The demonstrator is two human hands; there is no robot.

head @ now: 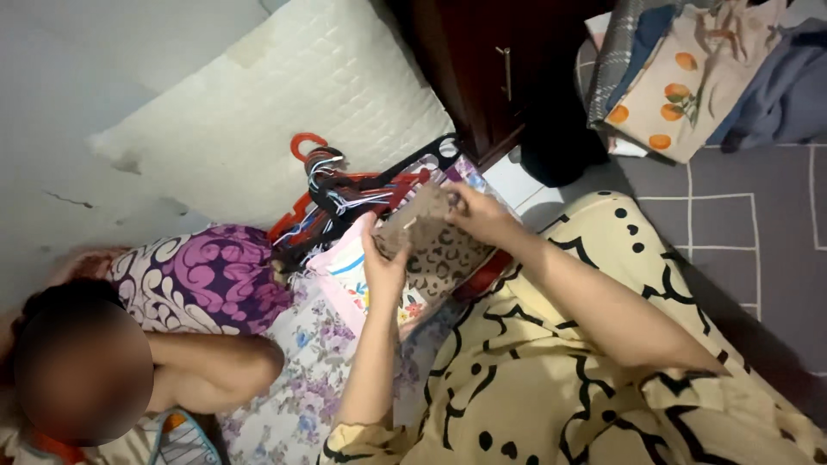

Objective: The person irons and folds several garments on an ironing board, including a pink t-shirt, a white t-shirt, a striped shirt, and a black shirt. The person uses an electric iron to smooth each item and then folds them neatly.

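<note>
Head view: looking down at a person's two hands over a bed
Left hand (383, 263): fingers pinch the lower edge of a brown leopard-print cloth (431, 237)
Right hand (478, 211): fingers grip its upper edge, holding it taut and raised for handling
Behind: a heap of red and black hangers (345, 194) against a white pillow (284, 103)
Left: another person lies alongside

A small brown leopard-print fabric garment (439, 237), soft and crumpled, is held up between both hands above the person's lap. Its top edge is bunched and folded over, pale on the inside, while the patterned lower part hangs loosely down toward the yellow-clad knees, just beside a heap of hangers.
</note>
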